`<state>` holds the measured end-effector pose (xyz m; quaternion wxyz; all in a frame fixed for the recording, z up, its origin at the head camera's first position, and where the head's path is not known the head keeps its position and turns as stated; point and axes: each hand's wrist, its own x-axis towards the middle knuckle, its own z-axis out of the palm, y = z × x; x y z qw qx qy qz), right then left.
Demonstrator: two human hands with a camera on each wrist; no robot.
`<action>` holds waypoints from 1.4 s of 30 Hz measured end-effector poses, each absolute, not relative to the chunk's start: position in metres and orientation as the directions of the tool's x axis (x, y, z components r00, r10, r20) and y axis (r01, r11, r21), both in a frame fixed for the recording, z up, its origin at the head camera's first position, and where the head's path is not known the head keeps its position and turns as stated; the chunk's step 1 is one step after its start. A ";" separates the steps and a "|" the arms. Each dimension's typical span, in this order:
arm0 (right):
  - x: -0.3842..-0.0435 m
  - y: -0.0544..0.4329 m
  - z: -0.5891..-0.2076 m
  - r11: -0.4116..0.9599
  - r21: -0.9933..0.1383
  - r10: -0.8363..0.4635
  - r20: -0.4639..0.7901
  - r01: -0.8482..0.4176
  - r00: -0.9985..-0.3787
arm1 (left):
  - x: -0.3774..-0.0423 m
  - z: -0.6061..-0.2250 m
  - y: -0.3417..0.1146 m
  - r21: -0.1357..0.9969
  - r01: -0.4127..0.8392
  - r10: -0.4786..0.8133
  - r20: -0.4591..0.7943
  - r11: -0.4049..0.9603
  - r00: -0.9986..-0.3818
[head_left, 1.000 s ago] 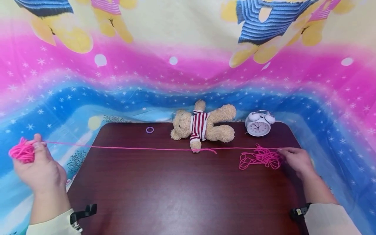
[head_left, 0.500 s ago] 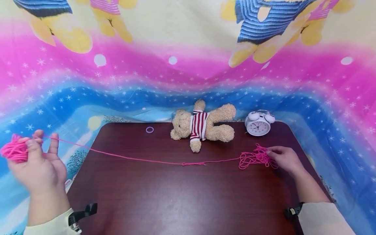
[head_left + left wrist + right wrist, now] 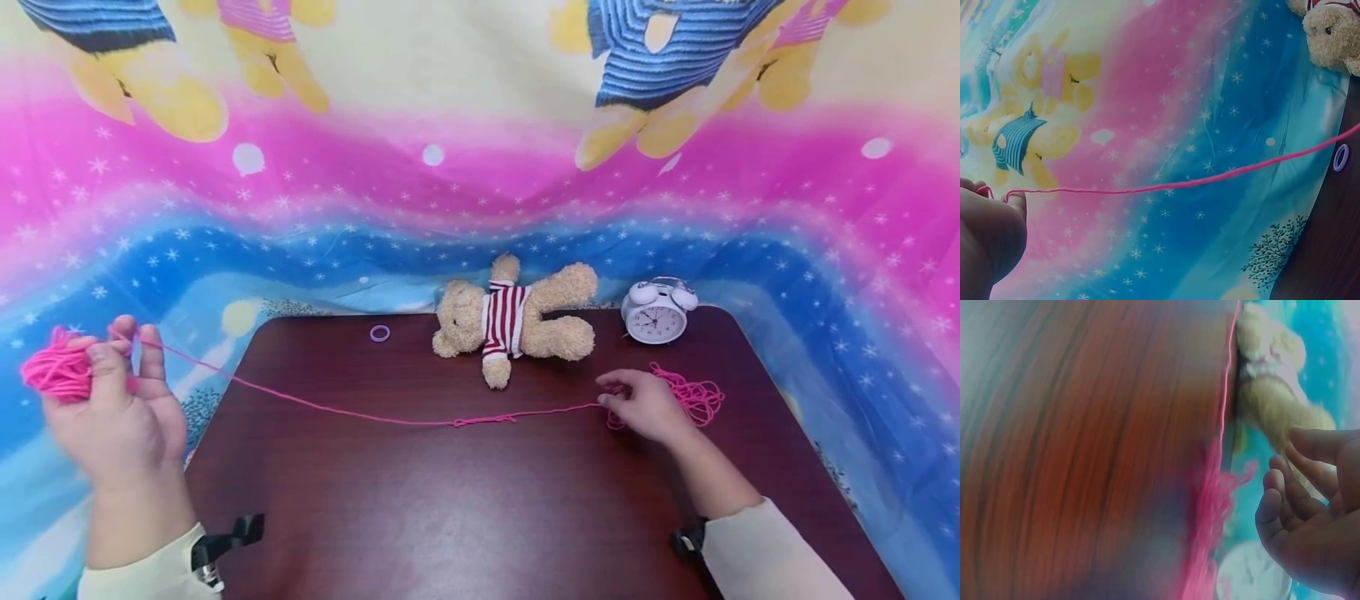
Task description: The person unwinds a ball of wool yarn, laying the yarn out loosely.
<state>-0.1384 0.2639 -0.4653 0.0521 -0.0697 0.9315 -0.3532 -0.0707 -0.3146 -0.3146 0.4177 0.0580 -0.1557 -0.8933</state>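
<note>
Pink yarn ball (image 3: 58,371) is sitting clasped in the left hand (image 3: 123,429); right hand (image 3: 648,406) is hovering over the yarn heap (image 3: 699,398), fingers apparently gripping nothing. Winding is looking partway — heap remaining loose. Strand (image 3: 483,419) is crossing the table (image 3: 450,508), teddy bear (image 3: 506,319), alarm clock (image 3: 655,323), ring (image 3: 372,334) lying beyond — no containers showing.

Around the teddy bear (image 3: 506,322), the left hand (image 3: 123,417) grips a pink yarn ball (image 3: 58,368) near nine o'clock, the right hand (image 3: 647,405) over loose yarn (image 3: 697,398) at four.
</note>
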 end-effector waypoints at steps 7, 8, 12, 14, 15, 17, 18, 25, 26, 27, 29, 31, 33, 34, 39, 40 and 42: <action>-0.143 0.220 -0.473 0.739 -0.649 -0.240 -0.005 -0.180 -0.971 | -0.076 -0.321 -0.301 0.353 0.700 -0.736 0.047 -0.620 -0.675; -0.144 0.215 -0.474 0.738 -0.647 -0.251 0.002 -0.192 -0.968 | -0.077 -0.323 -0.300 0.355 0.693 -0.728 0.046 -0.628 -0.684; -0.145 0.196 -0.480 0.732 -0.638 -0.292 0.023 -0.239 -0.956 | -0.080 -0.329 -0.295 0.372 0.673 -0.704 0.069 -0.639 -0.707; -0.145 0.188 -0.483 0.733 -0.628 -0.310 0.032 -0.260 -0.950 | -0.081 -0.333 -0.291 0.384 0.662 -0.690 0.084 -0.644 -0.719; -0.146 0.184 -0.484 0.735 -0.622 -0.318 0.035 -0.270 -0.947 | -0.081 -0.335 -0.289 0.392 0.658 -0.682 0.096 -0.643 -0.725; -0.145 0.177 -0.485 0.735 -0.614 -0.334 0.042 -0.288 -0.942 | -0.083 -0.339 -0.284 0.418 0.654 -0.670 0.132 -0.631 -0.731; -0.145 0.173 -0.485 0.734 -0.613 -0.340 0.042 -0.293 -0.940 | -0.083 -0.341 -0.282 0.432 0.652 -0.663 0.150 -0.624 -0.733; -0.150 0.151 -0.490 0.744 -0.576 -0.392 0.035 -0.339 -0.919 | -0.089 -0.353 -0.268 0.511 0.614 -0.611 0.200 -0.602 -0.766; -0.150 0.149 -0.491 0.749 -0.563 -0.402 0.033 -0.349 -0.915 | -0.089 -0.354 -0.266 0.522 0.603 -0.602 0.197 -0.604 -0.774; -0.151 0.146 -0.492 0.753 -0.552 -0.411 0.030 -0.358 -0.911 | -0.089 -0.355 -0.265 0.538 0.592 -0.593 0.199 -0.600 -0.781; -0.152 0.142 -0.493 0.764 -0.529 -0.422 0.024 -0.370 -0.906 | -0.089 -0.357 -0.263 0.560 0.576 -0.578 0.198 -0.596 -0.791; -0.153 0.138 -0.493 0.773 -0.511 -0.427 0.019 -0.376 -0.904 | -0.088 -0.358 -0.261 0.581 0.556 -0.561 0.195 -0.595 -0.804; -0.154 0.134 -0.493 0.786 -0.495 -0.422 0.010 -0.371 -0.907 | -0.089 -0.359 -0.259 0.601 0.538 -0.546 0.193 -0.591 -0.815; -0.154 0.133 -0.493 0.792 -0.488 -0.419 0.005 -0.368 -0.908 | -0.089 -0.359 -0.259 0.611 0.531 -0.539 0.194 -0.587 -0.819; -0.155 0.129 -0.493 0.816 -0.452 -0.410 -0.015 -0.360 -0.912 | -0.091 -0.360 -0.257 0.637 0.532 -0.532 0.217 -0.559 -0.819; -0.156 0.128 -0.494 0.819 -0.445 -0.411 -0.016 -0.361 -0.911 | -0.092 -0.360 -0.257 0.637 0.537 -0.534 0.223 -0.553 -0.815; -0.156 0.127 -0.494 0.823 -0.434 -0.413 -0.016 -0.366 -0.910 | -0.092 -0.360 -0.257 0.637 0.543 -0.540 0.227 -0.547 -0.811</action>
